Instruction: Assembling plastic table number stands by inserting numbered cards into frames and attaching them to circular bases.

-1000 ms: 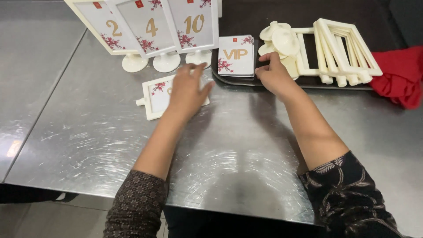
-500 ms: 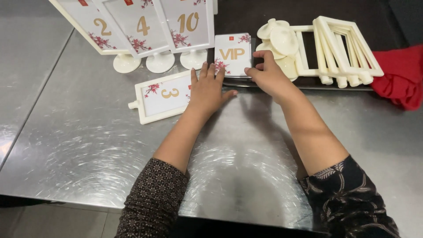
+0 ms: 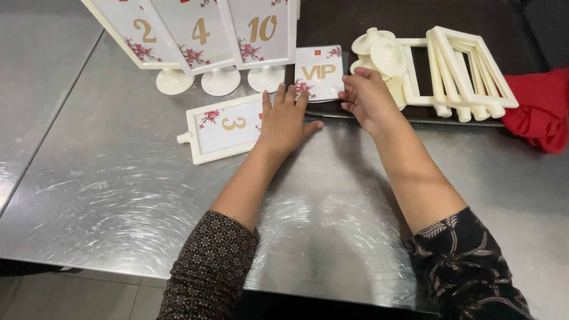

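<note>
A scuffed steel counter (image 3: 118,201) carries three upright cream sign stands (image 3: 204,35), one framed sign (image 3: 222,127) lying flat, a dark tray (image 3: 367,18) of empty frames, and a red cloth (image 3: 542,109).

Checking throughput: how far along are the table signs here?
Done: three signs stand upright on bases. In hand: left hand rests on a framed sign lying flat, no base; right hand touches a loose card. Left: empty frames and round bases piled on the dark tray.
</note>
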